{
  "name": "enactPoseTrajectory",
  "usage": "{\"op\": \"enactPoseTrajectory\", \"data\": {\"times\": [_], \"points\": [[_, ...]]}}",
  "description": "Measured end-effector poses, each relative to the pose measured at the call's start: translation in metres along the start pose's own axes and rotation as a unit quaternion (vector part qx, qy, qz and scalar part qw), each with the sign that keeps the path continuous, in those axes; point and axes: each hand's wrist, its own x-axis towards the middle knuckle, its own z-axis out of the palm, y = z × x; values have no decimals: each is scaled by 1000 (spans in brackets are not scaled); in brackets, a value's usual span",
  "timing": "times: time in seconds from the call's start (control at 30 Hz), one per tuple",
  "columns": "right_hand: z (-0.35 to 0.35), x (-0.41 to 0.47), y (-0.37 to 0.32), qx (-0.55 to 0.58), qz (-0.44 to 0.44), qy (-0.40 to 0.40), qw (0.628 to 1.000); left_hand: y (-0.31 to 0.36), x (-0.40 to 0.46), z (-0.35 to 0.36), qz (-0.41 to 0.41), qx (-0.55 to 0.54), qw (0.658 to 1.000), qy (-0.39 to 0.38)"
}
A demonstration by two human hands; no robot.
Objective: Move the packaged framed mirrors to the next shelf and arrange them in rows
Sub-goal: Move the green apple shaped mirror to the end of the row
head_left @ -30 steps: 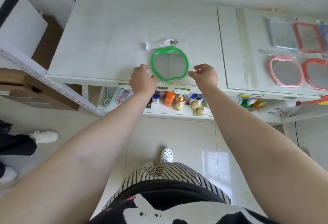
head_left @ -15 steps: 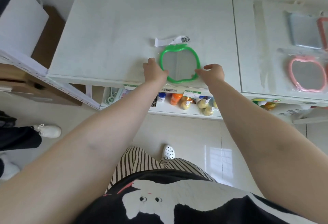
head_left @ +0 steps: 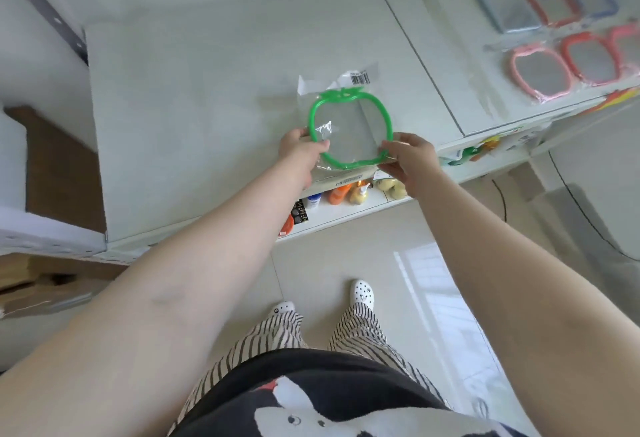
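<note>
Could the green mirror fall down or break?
Maybe. Both hands, left hand and right hand, hold the green mirror only by its lower corners, right at the front edge of the shelf. It is wrapped in a thin plastic bag, which looks slippery, so the grip could slide and the mirror might drop onto the hard floor. It could also end up crooked instead of in a neat row.

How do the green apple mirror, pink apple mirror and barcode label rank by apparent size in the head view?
1. Green apple mirror, nearer the camera.
2. Pink apple mirror, so true size unsure.
3. Barcode label.
</note>
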Motion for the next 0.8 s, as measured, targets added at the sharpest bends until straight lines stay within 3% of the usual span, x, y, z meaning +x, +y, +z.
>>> {"op": "enactPoseTrajectory", "data": {"times": [0.17,0.33,0.63,0.8], "points": [[-41,-44,21,85,-8,77,993,-5,-23,24,22,34,993,-109],[-100,-75,45,122,-6,134,983,-16,-51,67,-41,31,979,-199],[-197,-95,90,172,17,183,968,-46,-95,168,-10,127,972,-198],[-257,-88,101,250,26,179,951,-60,-112,225,-30,90,981,-168]]}}
